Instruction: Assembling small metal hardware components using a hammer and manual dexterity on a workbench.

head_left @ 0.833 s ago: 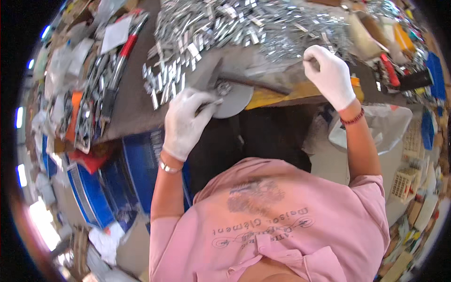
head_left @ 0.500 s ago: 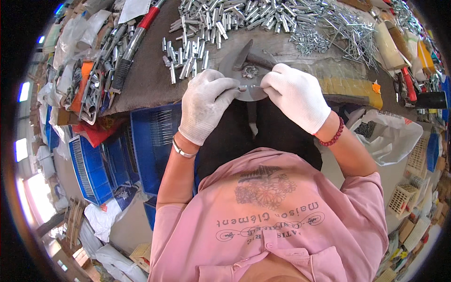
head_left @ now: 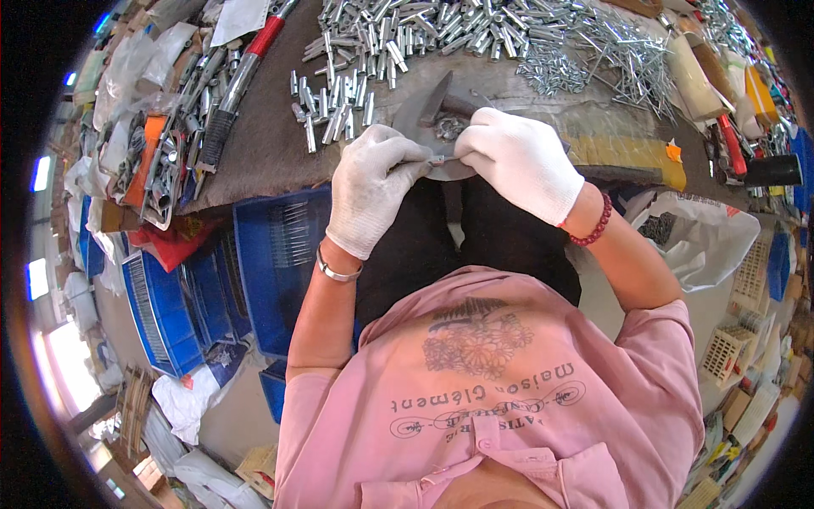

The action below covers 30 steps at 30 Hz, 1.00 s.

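And it's fingertip stuff here, mid-job on one pc.: the L hand (head_left: 370, 188), gloved, is pinched on a small metal piece (head_left: 437, 159), while the R hand (head_left: 521, 161), also gloved, closes in from 3 o'clock, thumb and finger squeezed on what looks like a thin metal bit (head_left: 450, 159), its far end hidden by the glove. The two parts meet, or v. nearly so, just over the round grey plate (head_left: 451, 173); can't tell if they're joined yet, so call this pc. in progress, not finished. Hammer (head_left: 438, 95) lies on the plate at 12 o'clock, untouched by the L hand, its handle running under or behind the R hand. Plenty left, judging by the stock: a big heap of loose metal tubes (head_left: 500, 38) at 12, a smaller cluster of same (head_left: 335, 110) at 10, small fasteners (head_left: 547, 72) btwn 1 and 2, and thin rods (head_left: 627, 64) at 2. Which, if any, are done pcs. doesn't show. Now the containers: at 8 o'clock, below bench level, a blue bin (head_left: 263, 310) has thin rods in a row (head_left: 290, 233); further out, same bearing, another blue bin (head_left: 182, 327) shows a similar row along its side. Approx. 3 to 4 o'clock, a white plastic bag (head_left: 721, 242) sits open with dark small parts (head_left: 657, 227) inside, type unclear; cream basket (head_left: 729, 356) at 4, contents too small to call.
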Each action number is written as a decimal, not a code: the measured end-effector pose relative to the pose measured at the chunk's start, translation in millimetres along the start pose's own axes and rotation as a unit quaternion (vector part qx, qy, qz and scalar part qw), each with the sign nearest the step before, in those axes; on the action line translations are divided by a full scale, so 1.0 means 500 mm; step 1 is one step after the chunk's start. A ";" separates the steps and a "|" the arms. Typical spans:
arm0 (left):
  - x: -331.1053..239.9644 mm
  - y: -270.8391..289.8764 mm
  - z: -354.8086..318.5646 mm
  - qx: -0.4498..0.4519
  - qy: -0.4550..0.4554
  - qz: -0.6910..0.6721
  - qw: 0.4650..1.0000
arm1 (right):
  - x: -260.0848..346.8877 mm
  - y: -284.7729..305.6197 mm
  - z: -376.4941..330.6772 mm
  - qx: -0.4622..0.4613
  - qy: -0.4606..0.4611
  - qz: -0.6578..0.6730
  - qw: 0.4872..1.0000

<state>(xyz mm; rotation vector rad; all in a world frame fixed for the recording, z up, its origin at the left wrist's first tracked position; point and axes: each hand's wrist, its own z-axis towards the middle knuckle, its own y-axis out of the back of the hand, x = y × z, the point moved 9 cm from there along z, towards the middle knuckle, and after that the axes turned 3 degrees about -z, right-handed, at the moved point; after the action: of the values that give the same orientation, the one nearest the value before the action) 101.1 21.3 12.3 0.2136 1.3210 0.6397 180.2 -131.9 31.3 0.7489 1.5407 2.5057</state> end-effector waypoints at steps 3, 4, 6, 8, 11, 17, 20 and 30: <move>-0.005 -0.003 0.002 -0.009 -0.004 0.000 1.000 | 0.011 -0.009 0.007 0.005 0.026 -0.007 1.000; -0.003 0.000 0.000 -0.005 0.002 0.000 1.000 | 0.014 -0.015 0.006 -0.008 0.030 0.002 1.000; -0.003 0.002 0.001 0.003 0.008 0.018 1.000 | 0.021 -0.007 0.000 -0.025 0.034 0.036 0.998; -0.013 0.000 0.005 0.006 -0.002 0.029 1.000 | -0.002 0.026 -0.011 -0.058 -0.010 0.029 0.998; -0.032 0.006 0.004 0.014 -0.036 0.050 0.998 | -0.086 0.109 -0.030 -0.091 -0.076 -0.071 0.990; -0.047 0.005 0.009 0.019 -0.035 0.058 0.998 | -0.241 0.105 -0.054 -0.002 -0.179 -0.189 0.965; -0.046 0.005 0.007 0.014 -0.046 0.048 0.998 | -0.232 0.092 -0.037 0.007 -0.199 -0.168 0.966; -0.021 -0.003 -0.001 0.018 0.008 0.033 0.999 | -0.180 0.078 0.009 0.017 -0.164 -0.195 0.967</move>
<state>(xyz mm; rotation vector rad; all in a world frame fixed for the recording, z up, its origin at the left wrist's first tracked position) 99.8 14.3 20.1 0.2820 1.3462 0.6747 267.0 -177.3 34.8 0.7350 1.4499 1.9675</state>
